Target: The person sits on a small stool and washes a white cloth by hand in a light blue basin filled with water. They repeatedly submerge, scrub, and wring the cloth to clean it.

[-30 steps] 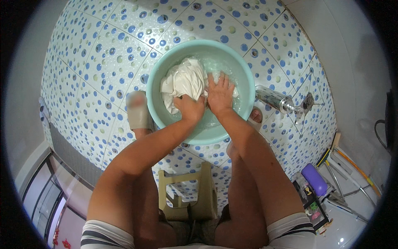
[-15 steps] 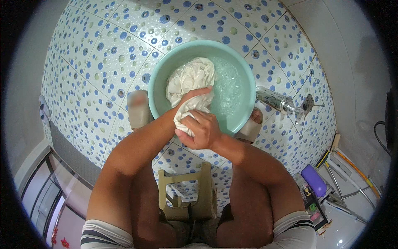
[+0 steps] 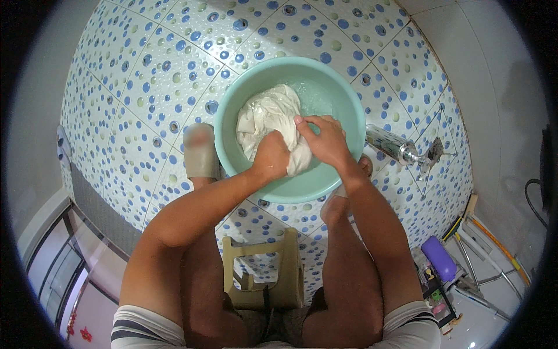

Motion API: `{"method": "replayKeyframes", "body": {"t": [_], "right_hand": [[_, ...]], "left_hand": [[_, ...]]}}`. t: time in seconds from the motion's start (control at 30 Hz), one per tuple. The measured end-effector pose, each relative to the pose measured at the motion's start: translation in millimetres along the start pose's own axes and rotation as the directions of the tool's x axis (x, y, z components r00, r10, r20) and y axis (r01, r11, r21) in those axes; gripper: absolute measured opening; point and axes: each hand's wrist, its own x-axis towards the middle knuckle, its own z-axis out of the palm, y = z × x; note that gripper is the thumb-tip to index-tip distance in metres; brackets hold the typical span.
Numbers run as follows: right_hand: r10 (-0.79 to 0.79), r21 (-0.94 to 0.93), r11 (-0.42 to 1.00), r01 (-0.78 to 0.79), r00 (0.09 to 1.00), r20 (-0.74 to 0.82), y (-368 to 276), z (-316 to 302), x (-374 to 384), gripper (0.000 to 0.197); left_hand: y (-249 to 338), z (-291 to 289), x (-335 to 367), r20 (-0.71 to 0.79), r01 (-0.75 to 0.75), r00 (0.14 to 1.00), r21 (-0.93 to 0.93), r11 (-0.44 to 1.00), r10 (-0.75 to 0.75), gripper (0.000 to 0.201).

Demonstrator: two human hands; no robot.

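Down at the lower centre of the frame, nearest the person's body, a beige plastic stool stands between the legs. Beyond it, around the middle, the left hand is curled into a fist on the white cloth, its fingers seemingly closed around a fold, though their tips are hidden. Just to its right, the right hand arches over the cloth, thumb extended against it and index finger bent, leaving a gap between them; whether it pinches any fabric I cannot tell.

The cloth lies in the pale green basin, mostly in its left half. Its bulk sits up and left of both hands, nearer the left one; its long axis slants from there towards the lower right, and a narrower tail drops between the hands. It looks soaked: off-white, heavily creased, bunched into a rounded heap with twisted folds towards the tail. Clear water shows in the basin's upper right.

Farther out, a shiny metal cylinder lies right of the basin, and dotted tiled floor fills the upper left.
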Motion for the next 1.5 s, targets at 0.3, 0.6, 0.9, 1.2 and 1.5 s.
{"method": "replayKeyframes", "body": {"t": [0.3, 0.6, 0.9, 1.2, 1.5], "right_hand": [[-0.26, 0.588, 0.805, 0.083, 0.94, 0.223, -14.1, -16.9, -6.3, 0.061], [-0.233, 0.849, 0.131, -0.512, 0.817, 0.528, -16.6, -27.3, -39.2, 0.072], [0.141, 0.785, 0.58, -0.217, 0.976, 0.165, 33.3, -17.3, 6.3, 0.067], [-0.253, -0.445, 0.886, 0.129, 0.939, -0.231, 18.7, 41.9, 11.9, 0.077], [-0.247, -0.052, 0.969, 0.242, 0.918, -0.31, 6.1, 51.2, 20.1, 0.057]], "left_hand": [[5.5, -8.6, -14.3, 0.565, 0.234, 0.823, -0.24, 0.942, -0.06, 0.059], [-28.5, -46.4, 16.8, 0.438, 0.477, 0.858, -0.873, 0.101, -0.268, 0.058], [-18.6, -48.0, 35.1, -0.075, 0.327, 0.907, -0.492, 0.807, -0.414, 0.051], [-31.7, -4.9, 32.1, -0.41, -0.068, 0.89, 0.306, 0.949, 0.196, 0.077], [-37.3, -18.7, 64.1, 0.091, 0.27, 0.958, -0.595, 0.757, -0.271, 0.054]]}}
